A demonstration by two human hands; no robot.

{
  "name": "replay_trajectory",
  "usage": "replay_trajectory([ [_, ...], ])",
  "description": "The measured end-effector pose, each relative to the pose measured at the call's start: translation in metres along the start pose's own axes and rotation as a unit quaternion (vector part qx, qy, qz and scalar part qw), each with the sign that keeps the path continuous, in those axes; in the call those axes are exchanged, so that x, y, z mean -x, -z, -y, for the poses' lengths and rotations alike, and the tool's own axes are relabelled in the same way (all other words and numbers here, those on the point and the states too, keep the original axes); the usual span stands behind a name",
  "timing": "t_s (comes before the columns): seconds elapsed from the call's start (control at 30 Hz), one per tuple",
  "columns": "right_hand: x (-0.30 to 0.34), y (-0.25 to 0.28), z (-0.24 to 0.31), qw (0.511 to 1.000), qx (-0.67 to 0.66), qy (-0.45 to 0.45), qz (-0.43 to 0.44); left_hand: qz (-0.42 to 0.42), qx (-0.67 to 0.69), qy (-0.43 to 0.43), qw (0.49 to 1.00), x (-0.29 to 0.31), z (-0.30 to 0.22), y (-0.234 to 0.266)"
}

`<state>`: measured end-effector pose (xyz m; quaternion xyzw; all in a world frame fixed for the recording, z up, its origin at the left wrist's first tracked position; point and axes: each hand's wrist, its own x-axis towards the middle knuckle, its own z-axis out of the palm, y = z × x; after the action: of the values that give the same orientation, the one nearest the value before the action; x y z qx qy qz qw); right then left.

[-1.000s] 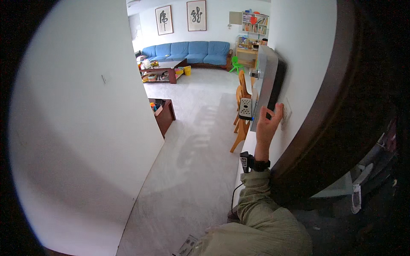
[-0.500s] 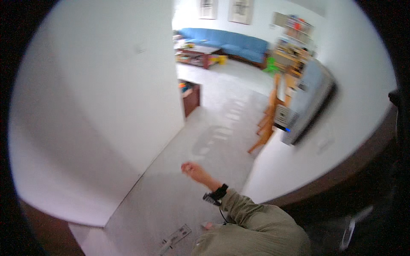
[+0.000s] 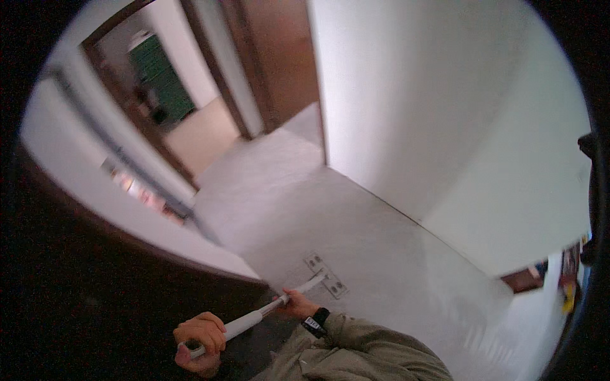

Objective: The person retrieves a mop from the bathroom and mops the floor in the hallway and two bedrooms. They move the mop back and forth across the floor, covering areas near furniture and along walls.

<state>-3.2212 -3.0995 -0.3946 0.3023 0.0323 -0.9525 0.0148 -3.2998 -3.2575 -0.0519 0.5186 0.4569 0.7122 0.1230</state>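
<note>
L hand (image 3: 200, 343) wrapped tight round flat mop (image 3: 244, 325) grip, bottom ctr-L; R hand (image 3: 300, 306) closed on pole (image 3: 273, 307), bottom ctr. Mop head (image 3: 335, 289) on floor (image 3: 394, 286), lower ctr. Step: prob two-handed mop handling; next move calls for firm grips, flat head.

We observe our left hand (image 3: 201, 343) and right hand (image 3: 298, 305) gripping a pole (image 3: 244, 325), its flat mop head (image 3: 325, 276) resting on the grey floor (image 3: 375, 254).

Pale light streaks the blurred floor (image 3: 387, 260) (corners black).
</note>
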Motion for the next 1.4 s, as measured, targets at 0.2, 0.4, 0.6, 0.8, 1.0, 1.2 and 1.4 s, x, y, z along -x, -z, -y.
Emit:
replay_trajectory([
  [0.2,-0.087,0.007,0.044,0.979,0.196,-0.056,0.024,-0.27,-0.054,-0.021,0.961,0.049,0.041,0.011],
  [0.4,-0.153,-0.034,0.061,0.962,0.254,-0.085,-0.053,-0.189,-0.159,0.25,0.936,0.102,0.062,0.03],
  [0.6,-0.145,0.051,0.035,0.92,0.343,-0.121,-0.147,-0.091,-0.292,0.346,0.887,0.212,0.098,-0.02],
  [0.8,-0.096,0.052,0.015,0.881,0.363,-0.262,-0.151,-0.207,-0.164,0.669,0.695,0.28,0.08,-0.069],
  [1.0,-0.08,0.042,0.053,0.842,0.381,-0.365,-0.11,-0.321,-0.08,0.755,0.566,0.223,0.056,-0.129],
  [1.2,-0.135,0.022,0.104,0.859,0.368,-0.31,-0.174,-0.339,-0.053,0.719,0.605,0.148,0.116,-0.143],
  [1.4,-0.248,0.019,0.15,0.785,0.572,-0.237,0.005,-0.325,-0.038,0.687,0.649,0.084,0.178,-0.096],
])
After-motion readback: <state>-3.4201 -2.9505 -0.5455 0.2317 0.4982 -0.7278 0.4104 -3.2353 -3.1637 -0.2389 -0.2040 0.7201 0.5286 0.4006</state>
